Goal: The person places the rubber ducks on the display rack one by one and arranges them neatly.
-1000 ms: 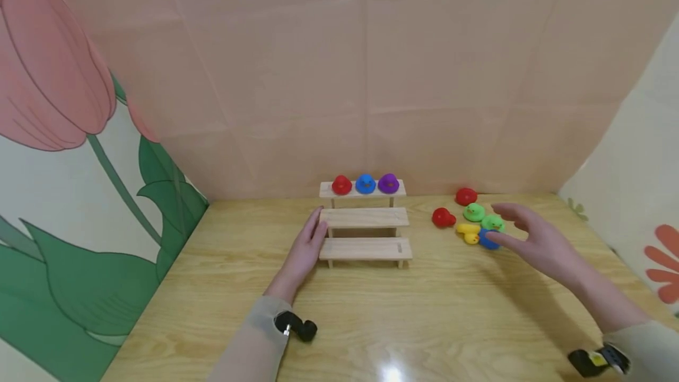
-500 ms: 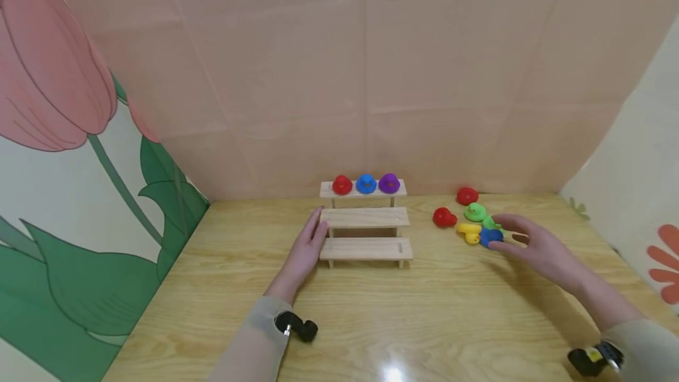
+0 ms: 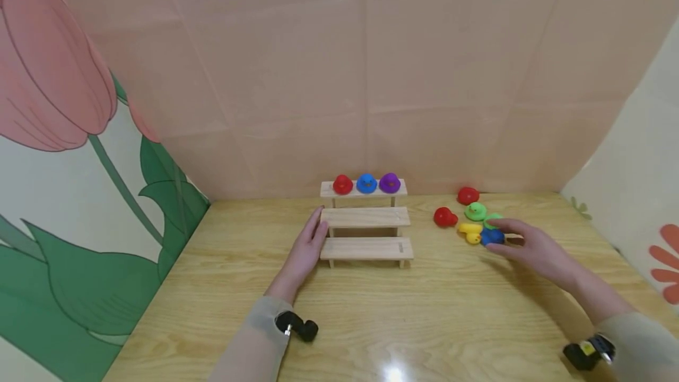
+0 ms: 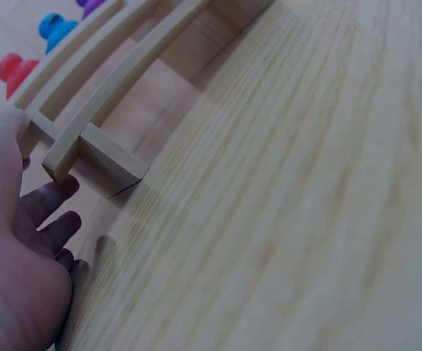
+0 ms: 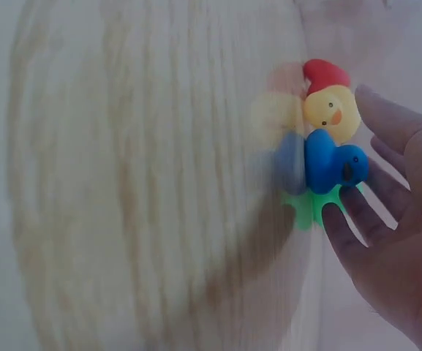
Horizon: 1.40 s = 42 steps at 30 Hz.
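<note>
A three-tier wooden display stand stands mid-table, with red, blue and purple rubber ducks on its top shelf. My left hand holds its left end, thumb at the middle shelf's front and index finger farther back. On the right, my right hand reaches over a blue rubber duck, thumb and fingers spread on either side of it. A yellow duck lies against the blue one. Behind them are two green ducks, one partly covered by my fingers.
Two more red ducks lie left of and behind the group. A pink backdrop rises at the table's far edge. Flower-printed panels flank both sides. The stand's lower two shelves are bare.
My right hand has come slightly lower and closer around the blue duck, with its fingers drawn somewhat nearer together. My left hand and the stand have stayed put.
</note>
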Available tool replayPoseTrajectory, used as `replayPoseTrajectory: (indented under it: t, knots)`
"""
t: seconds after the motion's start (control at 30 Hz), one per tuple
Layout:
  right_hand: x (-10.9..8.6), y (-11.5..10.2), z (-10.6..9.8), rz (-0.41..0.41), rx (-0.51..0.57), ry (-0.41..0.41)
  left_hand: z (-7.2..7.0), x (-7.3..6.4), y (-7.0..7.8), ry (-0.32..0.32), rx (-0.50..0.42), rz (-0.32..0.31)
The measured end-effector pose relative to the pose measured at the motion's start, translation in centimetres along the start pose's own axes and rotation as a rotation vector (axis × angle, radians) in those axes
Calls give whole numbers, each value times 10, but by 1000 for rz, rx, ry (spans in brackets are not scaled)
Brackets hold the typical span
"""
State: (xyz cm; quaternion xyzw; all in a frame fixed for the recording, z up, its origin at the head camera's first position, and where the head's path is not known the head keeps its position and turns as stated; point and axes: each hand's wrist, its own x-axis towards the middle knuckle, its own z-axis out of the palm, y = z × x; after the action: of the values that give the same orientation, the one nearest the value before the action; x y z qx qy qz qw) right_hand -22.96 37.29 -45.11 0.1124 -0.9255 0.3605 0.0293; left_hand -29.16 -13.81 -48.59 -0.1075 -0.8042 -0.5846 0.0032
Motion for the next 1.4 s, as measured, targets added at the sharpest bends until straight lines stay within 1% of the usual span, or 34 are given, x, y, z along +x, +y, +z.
replayPoseTrajectory:
  t: [0.2,0.43,0.6,0.8,0.97,1.1,1.33,1.4]
  knots:
    - [1,3,2,41,14,-49,0,0,-1,-3,-1,10]
    - [2,5,4,78,-46,-64,0,0,1,-2,-1,15]
    - [1,7,4,69,-37,-60,0,0,2,-3,1,9]
    - [-3,11,2,57,-28,-48,0,1,1,-3,5,17]
    - [-6,13,2,72,-7,-59,0,0,2,-3,5,11]
    - [-6,14,1,67,4,-60,0,-1,2,0,10,10]
    - [-8,18,0,67,-26,-76,0,0,0,1,1,8]
    - [-9,19,-1,59,-15,-82,0,0,0,0,-4,8]
